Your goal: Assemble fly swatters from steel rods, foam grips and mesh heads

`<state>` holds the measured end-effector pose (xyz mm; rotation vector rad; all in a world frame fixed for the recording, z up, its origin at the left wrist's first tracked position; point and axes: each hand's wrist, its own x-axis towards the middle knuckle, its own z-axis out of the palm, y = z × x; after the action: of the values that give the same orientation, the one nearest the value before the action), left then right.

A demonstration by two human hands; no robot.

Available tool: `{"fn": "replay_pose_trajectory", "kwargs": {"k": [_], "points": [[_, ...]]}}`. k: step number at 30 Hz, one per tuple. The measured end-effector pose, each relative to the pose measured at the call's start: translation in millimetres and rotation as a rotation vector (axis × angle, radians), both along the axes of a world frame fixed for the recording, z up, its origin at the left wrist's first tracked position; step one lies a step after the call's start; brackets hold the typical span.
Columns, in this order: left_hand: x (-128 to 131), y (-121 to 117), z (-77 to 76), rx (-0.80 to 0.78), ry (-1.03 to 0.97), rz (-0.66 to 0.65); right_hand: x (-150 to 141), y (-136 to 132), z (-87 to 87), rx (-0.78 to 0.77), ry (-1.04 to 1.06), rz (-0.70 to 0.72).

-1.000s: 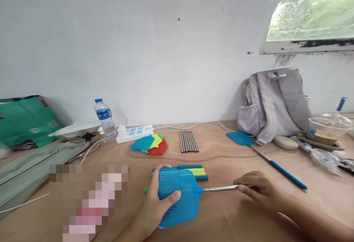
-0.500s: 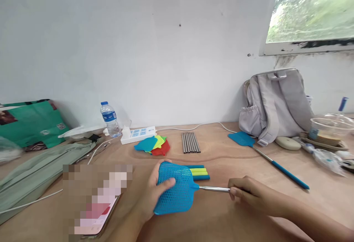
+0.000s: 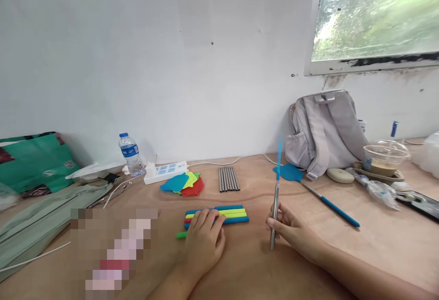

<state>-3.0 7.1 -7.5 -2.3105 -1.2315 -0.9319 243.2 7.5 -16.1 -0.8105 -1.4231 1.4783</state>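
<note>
My right hand is closed round the metal rod of a blue fly swatter. The swatter stands nearly upright, its blue head seen edge-on at the top and the rod's bare lower end below my fingers. My left hand lies over a row of coloured handle sleeves, fingers bent and somewhat apart. Blue, yellow and red sleeves show around it. A green sleeve sticks out at its left, the rest hidden under the hand. Whether the fingers grip a sleeve is not clear.
Behind lie several metal rods and a pile of swatter heads. A complete blue swatter lies to the right, near a grey backpack and a drink cup. A power strip and water bottle stand back left.
My left hand has let go of the swatter head and moved down onto the sleeves. My right hand has turned the swatter from level to upright. The view has shifted slightly right.
</note>
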Motion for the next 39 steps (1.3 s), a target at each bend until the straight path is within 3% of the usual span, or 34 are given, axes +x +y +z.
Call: {"fn": "replay_pose_trajectory", "kwargs": {"k": [4,8,22,32,39], "points": [[14,3,-6.1,0.013,0.160,0.019,-2,11,-8.7,-0.063,0.047,-0.288],[22,8,-7.8,-0.036,0.179,0.027,-1,17,-15.6,-0.124,0.110,-0.409],[24,8,-5.4,-0.146,0.187,0.053,2,16,-8.9,-0.216,0.121,-0.294],[24,7,-3.7,-0.205,0.152,-0.010,7,14,-6.9,-0.191,0.091,-0.214],[24,8,-1.5,-0.252,0.204,-0.049,8,12,-1.5,-0.234,0.205,-0.122]]}}
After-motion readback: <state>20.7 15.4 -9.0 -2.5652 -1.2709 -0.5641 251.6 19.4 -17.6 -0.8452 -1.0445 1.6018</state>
